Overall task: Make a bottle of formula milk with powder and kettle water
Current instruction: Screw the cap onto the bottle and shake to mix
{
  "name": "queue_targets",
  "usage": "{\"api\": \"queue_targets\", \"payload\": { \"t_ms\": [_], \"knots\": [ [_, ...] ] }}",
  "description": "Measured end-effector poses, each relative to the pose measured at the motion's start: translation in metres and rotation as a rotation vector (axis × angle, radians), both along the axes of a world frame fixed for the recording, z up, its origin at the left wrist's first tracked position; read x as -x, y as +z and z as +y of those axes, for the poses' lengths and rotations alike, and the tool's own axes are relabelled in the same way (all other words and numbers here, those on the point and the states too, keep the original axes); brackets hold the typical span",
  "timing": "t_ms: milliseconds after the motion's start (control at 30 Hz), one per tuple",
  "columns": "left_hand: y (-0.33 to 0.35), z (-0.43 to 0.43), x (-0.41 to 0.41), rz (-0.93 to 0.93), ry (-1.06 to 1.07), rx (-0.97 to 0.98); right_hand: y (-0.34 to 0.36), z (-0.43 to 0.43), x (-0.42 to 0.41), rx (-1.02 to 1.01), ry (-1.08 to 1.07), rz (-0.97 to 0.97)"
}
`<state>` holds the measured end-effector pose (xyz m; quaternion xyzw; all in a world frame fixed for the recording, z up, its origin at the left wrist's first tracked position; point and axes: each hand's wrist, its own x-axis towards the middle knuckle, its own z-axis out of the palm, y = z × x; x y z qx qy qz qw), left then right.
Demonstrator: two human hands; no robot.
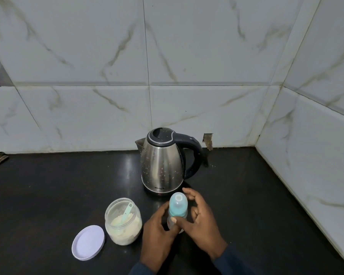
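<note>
The baby bottle (177,210) stands capped near the counter's (48,185) front, contents hidden. The left hand (157,231) curls round its base; the right hand (199,221) pinches its collar. Left, an open jar (123,223) holds powder and a scoop (126,212), its lid (88,242) beside. The kettle (163,163) stands behind, closed.

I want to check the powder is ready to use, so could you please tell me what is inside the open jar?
The jar holds pale powder, roughly half full, with a teal scoop standing in it, handle up. The scoop's bowl is buried in powder, out of sight.
</note>
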<state>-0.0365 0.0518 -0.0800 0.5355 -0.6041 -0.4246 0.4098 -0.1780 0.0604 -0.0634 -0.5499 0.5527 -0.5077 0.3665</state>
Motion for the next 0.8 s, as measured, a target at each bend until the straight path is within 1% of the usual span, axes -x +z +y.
{"api": "queue_targets", "payload": {
  "t_ms": [67,233,267,367,433,633,700,800],
  "knots": [
    [0.0000,-0.0001,-0.0006,0.000,-0.007,0.002,-0.0041,0.0018,-0.0021,0.012,-0.029,0.003],
    [-0.0002,-0.0010,-0.0007,0.005,-0.011,0.003,-0.0062,0.0039,-0.0005,-0.060,0.070,-0.076],
    [-0.0004,-0.0011,-0.0005,0.006,-0.006,0.003,-0.0054,0.0037,-0.0005,-0.060,0.060,-0.077],
    [0.0008,-0.0003,-0.0001,0.000,-0.011,0.016,-0.0062,0.0003,-0.0020,-0.047,-0.038,-0.002],
    [0.0014,0.0000,-0.0003,-0.004,-0.024,0.017,-0.0060,-0.0002,-0.0049,-0.044,-0.050,0.000],
    [0.0026,-0.0002,-0.0006,-0.010,-0.018,0.020,-0.0020,0.0005,0.0010,-0.048,0.075,-0.075],
    [0.0011,-0.0006,-0.0001,0.000,-0.012,0.015,0.0003,-0.0007,0.0000,-0.032,0.054,-0.042],
    [-0.0006,-0.0005,0.0001,0.010,-0.012,0.014,0.0006,-0.0022,-0.0052,0.041,-0.049,0.042]
  ]
}}
